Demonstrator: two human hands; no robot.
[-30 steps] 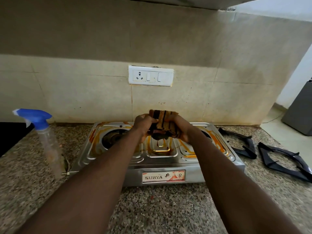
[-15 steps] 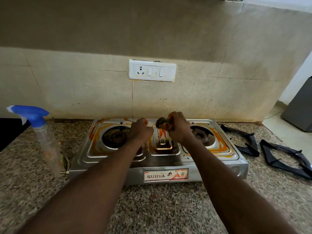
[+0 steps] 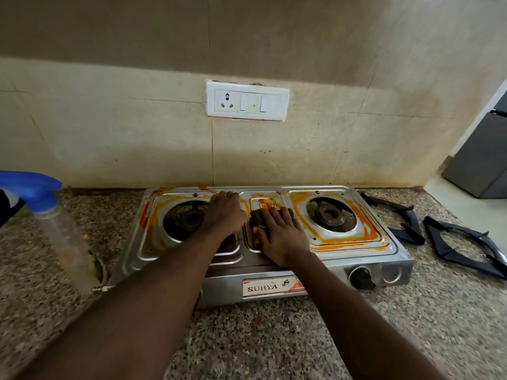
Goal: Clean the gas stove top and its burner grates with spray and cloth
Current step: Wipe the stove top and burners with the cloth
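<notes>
Burners (image 3: 329, 215) two, grates (image 3: 463, 248) two, cloth (image 3: 258, 218) one

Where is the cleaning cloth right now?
In the head view, the cloth lies on the centre panel of the gas stove, pressed under the right hand, between the left burner and the right burner.

Plenty of open granite counter (image 3: 274, 338) in front of the stove (image 3: 356, 259). Spray bottle (image 3: 63, 237) crowds its left, a burner grate (image 3: 411, 218) and second grate (image 3: 466, 263) block the right, wall (image 3: 274, 160) tight behind.
</notes>
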